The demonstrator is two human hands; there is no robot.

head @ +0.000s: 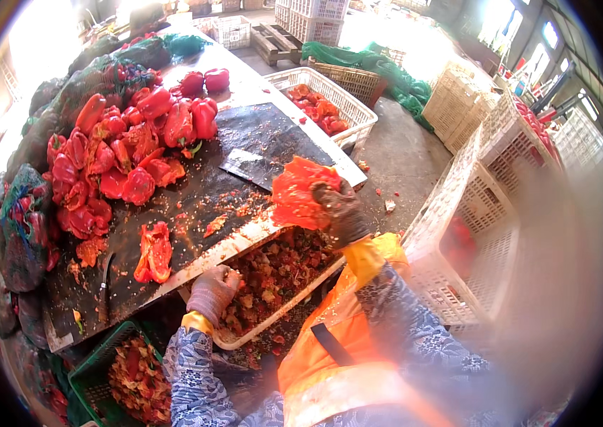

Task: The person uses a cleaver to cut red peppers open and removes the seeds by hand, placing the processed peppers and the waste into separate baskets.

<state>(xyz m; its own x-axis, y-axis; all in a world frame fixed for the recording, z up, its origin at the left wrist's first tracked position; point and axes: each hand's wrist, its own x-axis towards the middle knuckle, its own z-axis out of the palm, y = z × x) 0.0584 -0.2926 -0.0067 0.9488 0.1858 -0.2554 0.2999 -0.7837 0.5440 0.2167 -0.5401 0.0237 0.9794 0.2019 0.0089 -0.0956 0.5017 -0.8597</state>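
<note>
My right hand (341,211), in a dark soiled glove, grips an opened red bell pepper (299,193) above the table's near right edge. My left hand (216,291), in a striped knit glove, is at the edge of a white crate (259,333) of pepper scraps; its fingertips are partly hidden, and whether it holds anything is unclear. A split red pepper (153,253) lies on the dark table mat (184,213), with a knife (104,288) to its left. A heap of red peppers (120,144) lies farther back, and a metal sheet (248,166) rests on the mat.
Green net sacks (24,235) line the table's left side. A white crate (363,120) of red pepper pieces stands beyond the table's right edge. More white crates (493,213) stand at right. A green crate (88,368) of scraps sits low at left.
</note>
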